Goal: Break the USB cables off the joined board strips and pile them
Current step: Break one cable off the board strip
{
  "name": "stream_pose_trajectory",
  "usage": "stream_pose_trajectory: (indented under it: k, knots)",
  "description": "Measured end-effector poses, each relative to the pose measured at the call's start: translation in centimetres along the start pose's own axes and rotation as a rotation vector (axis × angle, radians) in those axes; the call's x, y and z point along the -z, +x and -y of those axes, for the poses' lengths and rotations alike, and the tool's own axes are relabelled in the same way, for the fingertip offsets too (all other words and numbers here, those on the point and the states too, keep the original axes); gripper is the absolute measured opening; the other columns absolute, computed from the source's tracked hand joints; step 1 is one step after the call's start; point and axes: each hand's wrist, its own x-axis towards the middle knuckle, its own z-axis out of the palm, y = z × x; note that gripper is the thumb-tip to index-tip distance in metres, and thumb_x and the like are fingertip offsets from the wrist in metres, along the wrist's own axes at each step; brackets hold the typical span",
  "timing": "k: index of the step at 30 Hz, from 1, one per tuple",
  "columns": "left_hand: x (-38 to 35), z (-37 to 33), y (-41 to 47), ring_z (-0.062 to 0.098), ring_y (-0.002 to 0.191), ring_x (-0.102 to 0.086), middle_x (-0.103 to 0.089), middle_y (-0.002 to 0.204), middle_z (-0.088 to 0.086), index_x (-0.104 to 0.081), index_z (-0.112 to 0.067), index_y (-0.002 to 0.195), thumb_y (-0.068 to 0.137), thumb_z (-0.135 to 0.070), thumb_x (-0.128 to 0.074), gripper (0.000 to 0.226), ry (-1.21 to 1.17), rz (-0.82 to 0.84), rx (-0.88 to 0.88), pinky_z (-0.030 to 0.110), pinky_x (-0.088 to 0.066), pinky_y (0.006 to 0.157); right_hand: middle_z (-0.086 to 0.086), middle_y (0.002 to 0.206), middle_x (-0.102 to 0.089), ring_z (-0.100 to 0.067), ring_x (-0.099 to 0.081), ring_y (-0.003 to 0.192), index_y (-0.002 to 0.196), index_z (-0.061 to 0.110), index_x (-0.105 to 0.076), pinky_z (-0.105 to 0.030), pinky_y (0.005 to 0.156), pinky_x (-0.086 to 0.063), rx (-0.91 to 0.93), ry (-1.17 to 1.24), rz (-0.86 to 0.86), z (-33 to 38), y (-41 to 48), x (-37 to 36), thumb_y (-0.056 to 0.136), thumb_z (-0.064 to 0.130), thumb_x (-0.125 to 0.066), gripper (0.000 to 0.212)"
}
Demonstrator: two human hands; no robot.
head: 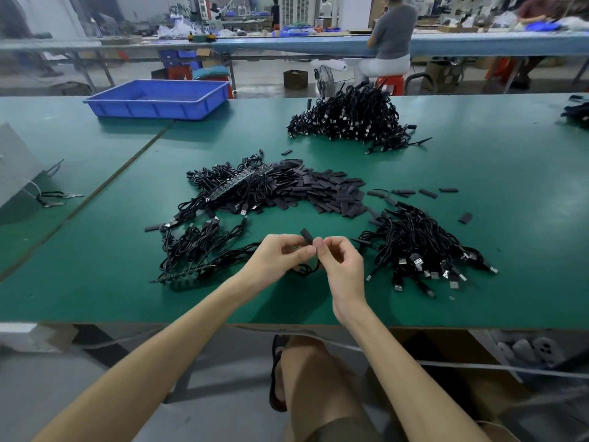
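Note:
Above the green table's near edge, my left hand and my right hand meet and pinch one black USB cable, whose black sleeved end sticks up between the fingertips. The cable's loop hangs below the hands. A joined board strip with cables attached lies left of my left hand. Another strip rests on a tangle of cables farther back. A pile of loose cables lies right of my right hand.
A heap of short black sleeves spreads across the table's middle. A bigger cable pile sits at the back, and a blue tray at the back left. A grey box stands at the left edge. People work at benches behind.

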Motion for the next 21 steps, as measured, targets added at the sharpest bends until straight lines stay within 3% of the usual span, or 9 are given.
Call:
stream_pose_trajectory:
  k: [3,6,9,12,14,16,19,21]
  knots:
    - [-0.1,-0.2,0.0,0.007,0.083,-0.064,-0.07,0.093,-0.011,-0.071,-0.026,0.109,0.082,-0.024,-0.084,0.03,0.337,0.047,-0.069,0.025,-0.05,0.08,0.003,0.083,-0.064,-0.003,-0.058,0.073,0.094,0.01,-0.066,-0.024,0.073,-0.05,-0.049,-0.028,-0.025,-0.1,0.2,-0.1,0.094,0.044,-0.071,0.034]
    - [0.1,-0.3,-0.2,0.011,0.09,-0.049,-0.059,0.1,-0.013,-0.072,-0.034,0.109,0.085,-0.043,-0.078,0.026,0.823,0.027,-0.139,0.032,-0.038,0.088,0.002,0.083,-0.061,0.002,-0.054,0.067,0.095,0.012,-0.064,-0.02,0.07,-0.048,-0.076,-0.049,-0.043,-0.1,0.1,-0.2,0.096,0.047,-0.067,0.035]
    - [-0.1,-0.8,-0.5,0.017,0.094,-0.051,-0.062,0.1,-0.007,-0.074,-0.033,0.108,0.093,-0.042,-0.067,0.018,0.949,0.018,-0.167,0.036,-0.038,0.09,0.004,0.082,-0.06,0.003,-0.054,0.067,0.094,0.015,-0.064,-0.024,0.074,-0.047,-0.092,-0.055,-0.075,0.1,0.1,-0.2,0.099,0.047,-0.063,0.033]
    - [-0.3,-2.4,-0.2,0.016,0.085,-0.058,-0.063,0.092,-0.008,-0.073,-0.028,0.1,0.093,-0.035,-0.065,0.012,0.859,-0.071,-0.183,0.035,-0.048,0.08,0.004,0.087,-0.065,0.002,-0.062,0.071,0.097,0.017,-0.066,-0.03,0.081,-0.054,-0.116,0.04,-0.114,0.4,0.0,-0.3,0.107,0.043,-0.05,0.033]
    - [-0.4,-4.0,0.8,0.013,0.076,-0.064,-0.068,0.086,-0.012,-0.074,-0.025,0.095,0.093,-0.033,-0.068,0.01,0.608,-0.177,-0.125,0.031,-0.055,0.072,0.003,0.09,-0.067,0.0,-0.065,0.073,0.099,0.017,-0.068,-0.036,0.084,-0.056,-0.119,0.067,-0.11,0.6,0.0,-0.4,0.109,0.038,-0.046,0.032]
    - [-0.9,-5.8,2.4,0.015,0.069,-0.069,-0.072,0.082,-0.009,-0.074,-0.02,0.094,0.093,-0.028,-0.07,0.01,0.374,-0.251,-0.082,0.031,-0.059,0.063,0.001,0.085,-0.066,-0.006,-0.063,0.071,0.099,0.014,-0.067,-0.034,0.076,-0.054,-0.118,0.08,-0.081,0.6,0.0,-0.6,0.109,0.034,-0.049,0.029]
    - [-2.3,-8.5,4.7,0.019,0.068,-0.073,-0.074,0.079,0.002,-0.074,-0.014,0.092,0.093,-0.022,-0.071,0.009,0.201,-0.213,-0.054,0.031,-0.062,0.058,0.002,0.076,-0.063,-0.009,-0.058,0.068,0.095,0.012,-0.066,-0.026,0.066,-0.048,-0.13,0.101,-0.071,0.8,-0.1,-0.6,0.11,0.028,-0.048,0.028]
    - [-3.4,-9.8,6.2,0.022,0.068,-0.073,-0.075,0.08,0.005,-0.073,-0.01,0.093,0.093,-0.019,-0.071,0.009,0.219,-0.18,-0.054,0.032,-0.062,0.059,0.003,0.074,-0.063,-0.01,-0.058,0.07,0.094,0.008,-0.068,-0.025,0.065,-0.049,-0.143,0.184,-0.072,0.8,-0.1,-0.5,0.111,0.023,-0.043,0.033]
